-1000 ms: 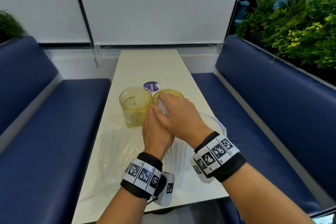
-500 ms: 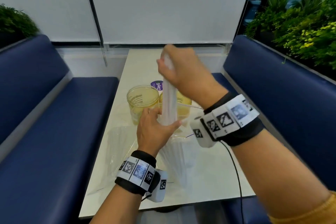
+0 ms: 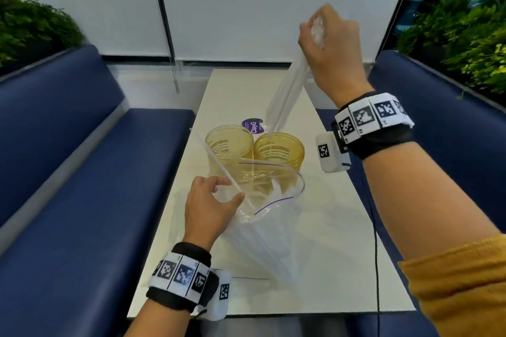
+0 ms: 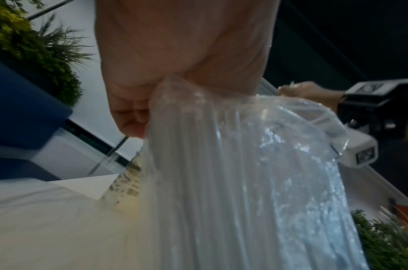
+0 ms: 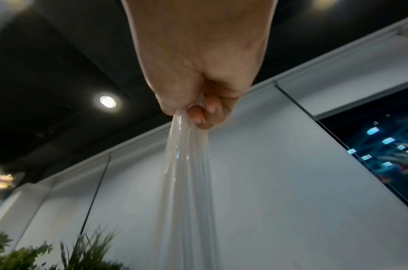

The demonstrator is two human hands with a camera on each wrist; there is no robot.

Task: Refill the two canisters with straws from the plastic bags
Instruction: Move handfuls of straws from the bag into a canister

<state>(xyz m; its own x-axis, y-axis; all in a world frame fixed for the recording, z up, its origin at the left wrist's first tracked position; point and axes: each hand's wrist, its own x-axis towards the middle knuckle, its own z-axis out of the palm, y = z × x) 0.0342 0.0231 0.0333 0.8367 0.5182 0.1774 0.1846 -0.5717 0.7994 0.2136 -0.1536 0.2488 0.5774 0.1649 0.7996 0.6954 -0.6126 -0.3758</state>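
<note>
Two yellowish clear canisters stand side by side mid-table, the left canister [image 3: 229, 145] and the right canister [image 3: 278, 151]. My right hand [image 3: 323, 44] is raised high and grips a bundle of clear straws [image 3: 287, 93] by its top; the lower ends hang just over the right canister's rim. In the right wrist view the straws [image 5: 187, 173] hang from my fist. My left hand [image 3: 216, 197] holds the mouth of a clear zip bag [image 3: 262, 232] with several straws inside; one single straw [image 3: 219, 164] sticks out up-left. The bag [image 4: 244, 173] fills the left wrist view.
The pale table [image 3: 342, 241] runs between two blue benches, the left bench [image 3: 82, 186] and the right bench [image 3: 451, 96]. A purple round sticker [image 3: 253, 125] lies behind the canisters. Another flat clear bag [image 3: 178, 227] lies left of the held one. Green plants [image 3: 465, 35] line both sides.
My right hand has lifted the straw bundle out of the bag and carried it up and right, over the right canister. My left hand has stayed at the bag's mouth.
</note>
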